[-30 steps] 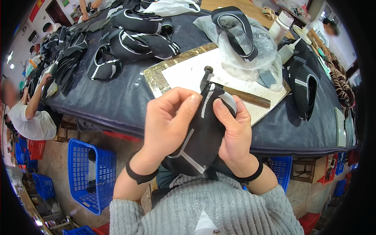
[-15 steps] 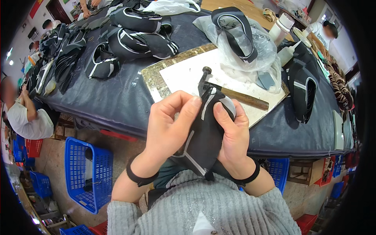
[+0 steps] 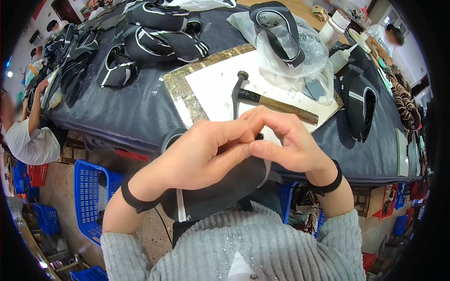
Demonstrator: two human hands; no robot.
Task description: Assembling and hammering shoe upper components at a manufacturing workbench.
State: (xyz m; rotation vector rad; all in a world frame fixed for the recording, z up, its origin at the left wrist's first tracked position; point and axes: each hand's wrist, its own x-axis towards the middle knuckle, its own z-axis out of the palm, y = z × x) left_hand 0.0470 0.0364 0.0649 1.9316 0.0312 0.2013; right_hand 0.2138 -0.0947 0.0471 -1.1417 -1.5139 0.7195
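Observation:
A black shoe upper (image 3: 213, 199) with pale strips lies turned sideways in front of my chest, below both hands. My left hand (image 3: 197, 154) and my right hand (image 3: 290, 143) meet over its upper edge, thumbs and fingertips pinched together. The fingers hide the exact spot they grip. Just beyond my hands, a hammer (image 3: 281, 107) with a wooden handle and dark head rests on a white sheet (image 3: 211, 84), which lies over a stone slab (image 3: 176, 86).
More black uppers (image 3: 159, 44) are piled at the back left. One upper (image 3: 274, 33) sits on a clear plastic bag (image 3: 318, 65), and another upper (image 3: 360, 103) stands at the right. A white bottle (image 3: 333, 28) is behind. Blue baskets (image 3: 89, 201) flank me; people work nearby.
The shoe upper has turned from upright to sideways and dropped lower. My hands have come together, pinching at its edge, and the hammer is now more fully visible.

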